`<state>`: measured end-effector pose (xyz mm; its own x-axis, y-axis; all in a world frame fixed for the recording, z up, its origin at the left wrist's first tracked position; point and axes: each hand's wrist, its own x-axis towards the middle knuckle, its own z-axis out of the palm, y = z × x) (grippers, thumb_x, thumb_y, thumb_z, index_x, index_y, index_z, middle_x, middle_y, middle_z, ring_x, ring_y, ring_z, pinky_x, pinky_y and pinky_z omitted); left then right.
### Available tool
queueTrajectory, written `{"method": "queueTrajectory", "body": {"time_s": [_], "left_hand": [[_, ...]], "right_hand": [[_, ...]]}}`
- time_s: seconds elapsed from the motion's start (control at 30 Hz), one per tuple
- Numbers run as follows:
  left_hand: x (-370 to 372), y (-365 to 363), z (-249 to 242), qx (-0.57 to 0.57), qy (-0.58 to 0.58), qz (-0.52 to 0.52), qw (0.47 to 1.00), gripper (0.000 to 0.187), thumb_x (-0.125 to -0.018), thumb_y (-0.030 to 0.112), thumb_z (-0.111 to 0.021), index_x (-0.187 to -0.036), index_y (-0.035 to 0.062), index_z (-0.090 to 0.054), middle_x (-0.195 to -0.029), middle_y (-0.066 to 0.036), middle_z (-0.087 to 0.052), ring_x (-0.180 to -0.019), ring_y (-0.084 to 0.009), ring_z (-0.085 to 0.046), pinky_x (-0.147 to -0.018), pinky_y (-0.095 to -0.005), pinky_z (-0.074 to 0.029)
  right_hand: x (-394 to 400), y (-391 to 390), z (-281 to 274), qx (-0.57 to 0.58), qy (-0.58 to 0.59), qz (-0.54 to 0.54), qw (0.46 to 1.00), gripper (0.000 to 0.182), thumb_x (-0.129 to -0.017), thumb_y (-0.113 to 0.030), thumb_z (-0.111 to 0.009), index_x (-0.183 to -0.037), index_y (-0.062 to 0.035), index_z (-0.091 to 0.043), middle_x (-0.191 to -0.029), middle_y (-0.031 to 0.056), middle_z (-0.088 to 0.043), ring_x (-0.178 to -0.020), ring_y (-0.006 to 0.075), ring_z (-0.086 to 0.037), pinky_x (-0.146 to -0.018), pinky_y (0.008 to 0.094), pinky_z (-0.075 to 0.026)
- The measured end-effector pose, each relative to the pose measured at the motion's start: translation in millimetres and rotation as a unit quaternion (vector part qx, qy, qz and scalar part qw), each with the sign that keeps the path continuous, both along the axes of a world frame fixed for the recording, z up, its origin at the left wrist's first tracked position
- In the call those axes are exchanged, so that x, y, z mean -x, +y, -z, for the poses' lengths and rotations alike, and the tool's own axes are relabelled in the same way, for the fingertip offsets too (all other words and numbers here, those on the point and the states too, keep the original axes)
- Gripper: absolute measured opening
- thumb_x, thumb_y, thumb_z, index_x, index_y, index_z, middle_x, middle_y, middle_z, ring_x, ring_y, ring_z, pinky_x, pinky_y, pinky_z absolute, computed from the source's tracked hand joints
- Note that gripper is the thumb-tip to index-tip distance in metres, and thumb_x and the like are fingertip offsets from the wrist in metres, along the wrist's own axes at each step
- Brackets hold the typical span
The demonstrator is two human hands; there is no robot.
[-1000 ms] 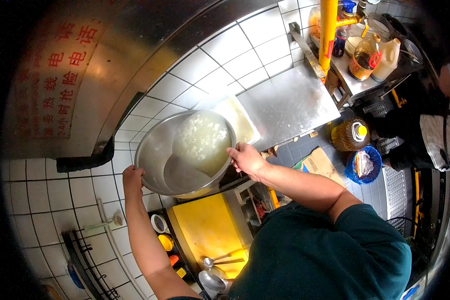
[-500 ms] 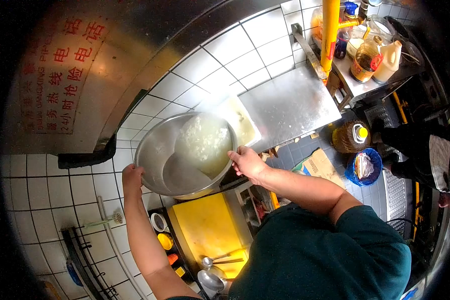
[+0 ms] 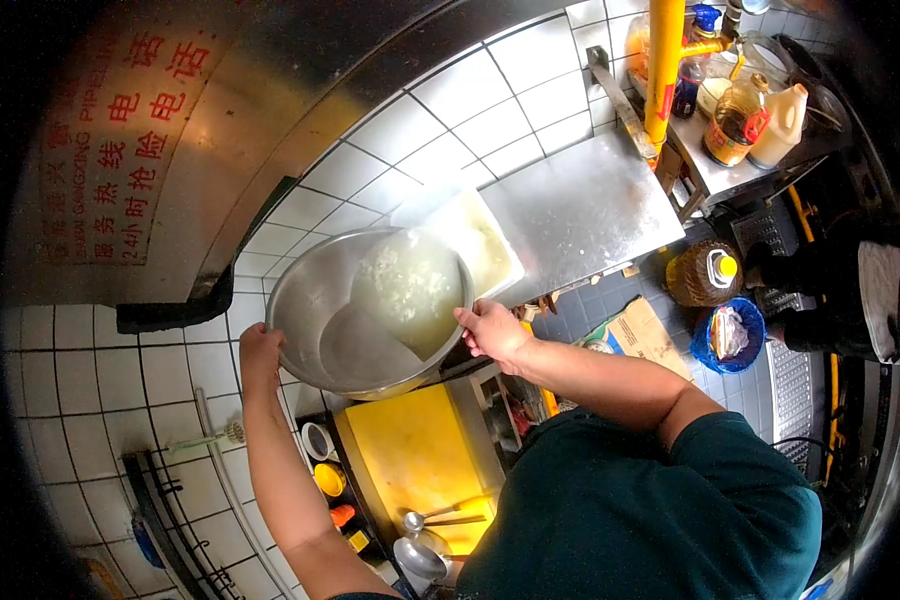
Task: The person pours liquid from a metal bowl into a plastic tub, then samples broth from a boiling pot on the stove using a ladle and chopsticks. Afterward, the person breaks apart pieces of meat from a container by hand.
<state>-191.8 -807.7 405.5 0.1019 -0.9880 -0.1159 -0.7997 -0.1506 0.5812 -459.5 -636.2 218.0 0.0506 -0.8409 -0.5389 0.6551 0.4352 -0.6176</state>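
A large stainless steel basin [image 3: 315, 275] hangs tilted between my hands, its right side lower. Cloudy liquid with white lumps [image 3: 410, 285] has pooled towards its right rim. My left hand [image 3: 261, 352] is closed on the left rim, and my right hand [image 3: 492, 330] grips the rim on the right. Just behind that lower side, a white rectangular tray [image 3: 505, 255] rests by the steel counter; part of it is hidden by the basin. Whether liquid is running over the rim cannot be made out.
Below the basin lies a yellow cutting board [image 3: 400, 440] with ladles [image 3: 420, 555] at its near end. A steel counter [image 3: 590, 215] extends right to a yellow pipe [image 3: 662, 80]. An oil jug [image 3: 700, 272] and blue bin [image 3: 727, 335] stand on the floor near another person [image 3: 830, 290].
The basin and both my hands have shifted very slightly, still in the same hold. Haze over the basin looks thinner. The person at the right has moved a little.
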Motion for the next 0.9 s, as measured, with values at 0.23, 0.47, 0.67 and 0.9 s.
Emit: {"method": "queueTrajectory", "body": {"time_s": [0.23, 0.47, 0.67, 0.9], "left_hand": [[-12.9, -12.5, 3.2, -0.004, -0.011, -0.003, 1.000, 0.004, -0.069, 0.002, -0.055, -0.072, 0.0003, -0.056, -0.058, -0.001, -0.046, -0.042, -0.0109, -0.035, -0.040, -0.0305, -0.024], [2.1, -7.1, -6.8, 0.005, -0.037, 0.029, 0.999, 0.004, -0.070, 0.002, -0.054, -0.073, 0.0003, -0.057, -0.057, -0.001, -0.046, -0.042, -0.0112, -0.038, -0.040, -0.0293, -0.025], [-1.5, -20.4, -3.6, 0.002, -0.017, 0.028, 0.999, 0.005, -0.069, 0.003, -0.055, -0.072, -0.0004, -0.056, -0.057, -0.001, -0.048, -0.044, -0.0116, -0.039, -0.041, -0.0296, -0.027], [20.5, -19.4, -13.4, 0.000, -0.065, 0.035, 0.997, 0.008, -0.066, 0.006, -0.056, -0.070, -0.0011, -0.057, -0.057, -0.003, -0.048, -0.047, -0.0143, -0.041, -0.044, -0.0323, -0.029]], "right_hand": [[-2.6, -0.9, 3.6, -0.005, -0.020, -0.012, 1.000, 0.025, -0.100, -0.022, -0.054, -0.096, 0.0017, -0.050, -0.074, 0.0030, -0.049, -0.059, 0.0112, -0.047, -0.051, 0.0266, -0.045], [-5.1, 0.9, 4.9, -0.008, -0.031, -0.015, 0.999, 0.024, -0.100, -0.023, -0.054, -0.096, -0.0001, -0.051, -0.074, 0.0022, -0.049, -0.059, 0.0104, -0.047, -0.051, 0.0255, -0.044], [-11.2, -2.5, 18.0, -0.004, -0.051, -0.021, 0.998, 0.024, -0.101, -0.022, -0.054, -0.100, 0.0010, -0.050, -0.074, 0.0027, -0.048, -0.060, 0.0106, -0.046, -0.051, 0.0251, -0.045], [-12.5, -4.6, 22.7, -0.013, -0.074, -0.017, 0.997, 0.024, -0.101, -0.023, -0.053, -0.102, 0.0005, -0.050, -0.075, 0.0022, -0.048, -0.060, 0.0101, -0.046, -0.052, 0.0246, -0.046]]}}
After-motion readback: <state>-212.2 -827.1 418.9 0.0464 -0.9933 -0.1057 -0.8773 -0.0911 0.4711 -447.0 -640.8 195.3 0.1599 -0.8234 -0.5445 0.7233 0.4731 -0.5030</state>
